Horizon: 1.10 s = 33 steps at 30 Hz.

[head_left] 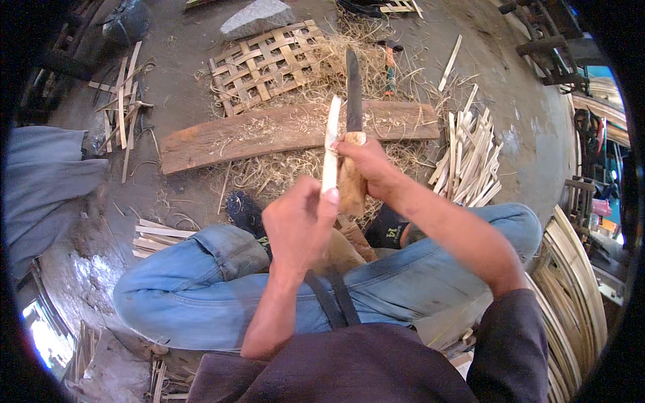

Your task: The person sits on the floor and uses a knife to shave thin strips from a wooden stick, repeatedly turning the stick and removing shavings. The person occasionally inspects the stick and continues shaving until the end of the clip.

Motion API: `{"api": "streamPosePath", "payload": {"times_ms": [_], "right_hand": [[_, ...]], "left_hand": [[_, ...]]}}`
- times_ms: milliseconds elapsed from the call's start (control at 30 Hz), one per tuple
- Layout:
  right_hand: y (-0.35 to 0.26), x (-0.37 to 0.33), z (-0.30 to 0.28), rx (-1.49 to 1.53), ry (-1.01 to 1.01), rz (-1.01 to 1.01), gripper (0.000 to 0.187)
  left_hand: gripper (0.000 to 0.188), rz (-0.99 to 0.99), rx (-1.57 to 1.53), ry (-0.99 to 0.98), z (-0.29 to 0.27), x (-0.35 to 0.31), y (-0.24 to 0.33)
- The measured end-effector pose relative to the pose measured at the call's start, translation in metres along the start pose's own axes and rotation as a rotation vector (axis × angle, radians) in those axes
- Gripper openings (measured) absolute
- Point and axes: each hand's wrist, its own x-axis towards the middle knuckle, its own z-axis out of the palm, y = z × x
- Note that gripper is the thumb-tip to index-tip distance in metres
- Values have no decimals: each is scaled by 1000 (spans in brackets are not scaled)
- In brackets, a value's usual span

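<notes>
My left hand [295, 218] is closed around the lower end of a pale bamboo strip [330, 161], with the thumb along its side. The strip points up and away from me. To its right, my right hand [366, 161] grips a knife [354, 94] with a long dark blade and a thick wooden handle. The blade points away from me, roughly parallel to the strip. My right thumb presses on the strip near the base of the blade. Beneath lies a brown wooden plank [269, 141] sprinkled with thin shavings.
Beyond the plank are a woven bamboo panel [262, 67], a grey stone [256, 18] and a hammer [390, 67] beside curly shavings [342, 60]. Cut strips [470, 158] are heaped at right; longer slats [571, 289] lean nearby. More strips [123, 101] lie at left.
</notes>
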Motion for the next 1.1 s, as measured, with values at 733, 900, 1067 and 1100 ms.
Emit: {"api": "streamPosePath", "payload": {"times_ms": [733, 900, 1067, 1100], "right_hand": [[45, -18, 68, -531, 143, -379, 42], [28, -73, 52, -552, -24, -445, 39], [17, -89, 52, -569, -107, -376, 38], [19, -91, 52, -539, -104, -385, 38]], "left_hand": [[76, 472, -577, 362, -25, 75, -6], [69, 573, -805, 380, -25, 84, -8], [64, 657, -727, 495, -1, 90, 2], [63, 674, -741, 468, 0, 89, 1]]}}
